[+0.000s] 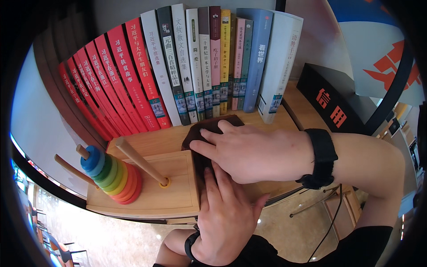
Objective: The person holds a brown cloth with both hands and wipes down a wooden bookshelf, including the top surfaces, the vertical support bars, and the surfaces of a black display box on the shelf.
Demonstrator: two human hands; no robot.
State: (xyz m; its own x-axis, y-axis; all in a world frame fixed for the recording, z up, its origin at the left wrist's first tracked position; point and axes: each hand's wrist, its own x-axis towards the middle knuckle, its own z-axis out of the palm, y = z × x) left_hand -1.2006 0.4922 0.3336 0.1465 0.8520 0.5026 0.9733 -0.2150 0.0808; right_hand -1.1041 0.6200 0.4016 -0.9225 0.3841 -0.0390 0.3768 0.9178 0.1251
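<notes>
A dark brown piece (213,126) with an uneven edge lies on the wooden shelf top; whether it is a folded cloth or a slab cannot be told. My right hand (257,150) reaches in from the right, palm down, its fingertips resting on that piece and its palm hiding much of it. Below it, my left hand (227,213) is laid flat with its thumb spread to the right. Its fingertips touch the same dark piece beside a pale wooden base (176,200). The fingers of both hands overlap near the middle, so the right hand's grip is partly hidden.
Behind stands a row of books, from red spines (121,83) to a white book (282,63). A rainbow ring stack (115,177) and a wooden peg (143,163) rise from the base. A black block bearing characters (330,96) sits at right. A chair (340,210) stands on the floor.
</notes>
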